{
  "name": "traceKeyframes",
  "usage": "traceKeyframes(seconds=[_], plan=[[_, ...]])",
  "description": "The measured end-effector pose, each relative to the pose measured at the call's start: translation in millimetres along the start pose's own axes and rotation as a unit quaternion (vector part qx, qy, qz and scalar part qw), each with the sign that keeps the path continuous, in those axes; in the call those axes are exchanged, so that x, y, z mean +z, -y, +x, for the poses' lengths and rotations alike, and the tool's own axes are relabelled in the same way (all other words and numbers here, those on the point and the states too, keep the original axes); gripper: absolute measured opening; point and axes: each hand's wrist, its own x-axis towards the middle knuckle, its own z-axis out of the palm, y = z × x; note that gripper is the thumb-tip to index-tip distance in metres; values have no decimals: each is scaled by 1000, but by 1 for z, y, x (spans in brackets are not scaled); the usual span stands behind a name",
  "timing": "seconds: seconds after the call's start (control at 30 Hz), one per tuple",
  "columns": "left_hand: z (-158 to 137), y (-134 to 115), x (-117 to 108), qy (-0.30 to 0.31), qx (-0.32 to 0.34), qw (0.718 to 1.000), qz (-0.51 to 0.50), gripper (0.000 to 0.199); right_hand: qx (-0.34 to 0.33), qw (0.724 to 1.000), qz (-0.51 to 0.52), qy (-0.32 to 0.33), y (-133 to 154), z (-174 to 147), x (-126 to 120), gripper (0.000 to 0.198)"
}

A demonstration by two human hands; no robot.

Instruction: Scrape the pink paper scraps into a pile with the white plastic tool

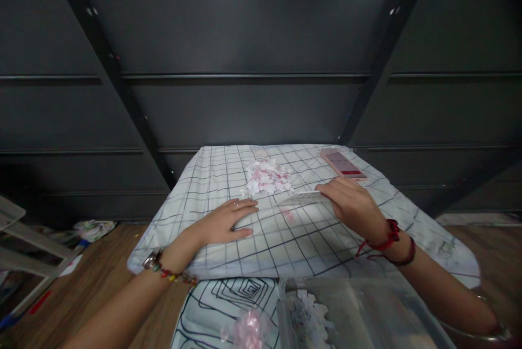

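My left hand (232,221) rests on the checked tablecloth (261,251), fingers stretched out and holding nothing. A ring and a beaded bracelet show on that side. In the fingers of my right hand (353,202) is a thin white card (302,197), seen nearly edge-on and tilted low over the cloth. Its printing is too blurred to read. Just beyond both hands lies a heap of small white and pink paper scraps (268,176). A faint pink patch (287,213) shows on the cloth below the card.
A phone (343,165) lies at the table's back right. At the near side stand a clear plastic bin (359,311) with paper pieces (308,316) inside and a pink plastic-wrapped bundle (249,330). Dark panels (244,110) rise behind the table; a pale wooden frame (35,251) stands left.
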Motion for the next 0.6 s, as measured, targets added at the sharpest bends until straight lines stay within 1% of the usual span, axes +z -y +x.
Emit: traceKeyframes(seconds=[0.13,0.27,0.43,0.53,0.6], plan=[[0,0,0,2,1,1000,5,45,-14,1000,-1,9,3,6,5,32],[-1,0,1,2,2,1000,7,44,-26,999,33,34,0,5,6,32],[0,-2,-1,4,4,1000,6,45,-31,995,67,60,-8,-4,-10,30],[1,-2,-2,15,2,1000,12,49,-31,996,64,62,-10,-4,-19,29],[1,-3,-3,19,3,1000,12,52,-25,997,44,56,-8,-3,-21,29]])
